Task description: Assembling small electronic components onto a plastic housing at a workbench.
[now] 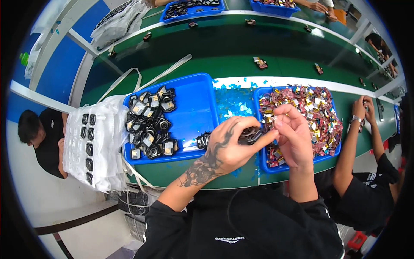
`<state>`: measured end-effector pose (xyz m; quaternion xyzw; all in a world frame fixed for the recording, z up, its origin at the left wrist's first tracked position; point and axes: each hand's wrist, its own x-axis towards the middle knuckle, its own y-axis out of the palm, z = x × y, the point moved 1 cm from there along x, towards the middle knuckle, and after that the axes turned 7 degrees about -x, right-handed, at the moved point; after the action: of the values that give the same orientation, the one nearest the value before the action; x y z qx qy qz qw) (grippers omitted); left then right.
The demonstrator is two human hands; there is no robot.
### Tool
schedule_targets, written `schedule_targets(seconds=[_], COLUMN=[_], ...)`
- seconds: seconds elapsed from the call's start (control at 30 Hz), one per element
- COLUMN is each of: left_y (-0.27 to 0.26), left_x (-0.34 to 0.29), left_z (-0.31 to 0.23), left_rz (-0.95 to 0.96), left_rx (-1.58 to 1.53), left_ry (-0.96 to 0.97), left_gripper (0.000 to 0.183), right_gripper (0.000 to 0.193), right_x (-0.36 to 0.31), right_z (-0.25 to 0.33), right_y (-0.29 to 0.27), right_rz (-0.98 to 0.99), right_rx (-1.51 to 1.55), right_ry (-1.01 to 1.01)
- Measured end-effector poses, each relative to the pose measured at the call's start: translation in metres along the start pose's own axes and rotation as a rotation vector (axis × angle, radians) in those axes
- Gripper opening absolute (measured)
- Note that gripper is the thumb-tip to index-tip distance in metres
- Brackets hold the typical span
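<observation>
My left hand point(226, 149) grips a small round black part point(250, 134) over the gap between two blue trays. My right hand point(293, 138) pinches something tiny against that part; what it is stays hidden by my fingers. The left blue tray point(196, 108) holds a heap of black parts with square metallic faces point(151, 125). The right blue tray point(332, 153) is full of small red and gold pieces point(315, 112).
A stack of white moulded sheets with black parts point(92, 144) lies left of the trays. Blue scraps point(233, 101) litter the green bench. A green conveyor point(241, 43) carries single parts behind. Another person point(362, 142) works at my right, another one point(41, 138) at my left.
</observation>
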<state>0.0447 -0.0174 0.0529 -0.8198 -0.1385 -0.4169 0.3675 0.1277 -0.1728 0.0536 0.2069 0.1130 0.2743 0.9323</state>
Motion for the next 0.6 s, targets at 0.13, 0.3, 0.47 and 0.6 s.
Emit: schedule_targets(seconds=[0.13, 0.3, 0.47, 0.6], left_y=[-0.003, -0.007, -0.007, -0.008], left_x=[-0.008, -0.019, -0.029, -0.032], left_z=[-0.007, -0.010, -0.003, -0.003], left_rz=[0.098, 0.100, 0.052, -0.010], left_rx=[-0.062, -0.294, -0.195, -0.357], left_ry=[-0.136, -0.380, -0.311, -0.450], left_gripper=[0.044, 0.036, 0.029, 0.020], right_gripper=[0.017, 0.017, 0.019, 0.019], right_x=[-0.001, -0.003, -0.002, -0.008], right_z=[-0.015, -0.017, -0.023, -0.023], right_y=[0.003, 0.004, 0.010, 0.019], right_rz=[0.053, 0.055, 0.166, 0.098], right_rx=[0.031, 0.017, -0.034, -0.152], right_ry=[0.076, 0.142, 0.232, 0.212])
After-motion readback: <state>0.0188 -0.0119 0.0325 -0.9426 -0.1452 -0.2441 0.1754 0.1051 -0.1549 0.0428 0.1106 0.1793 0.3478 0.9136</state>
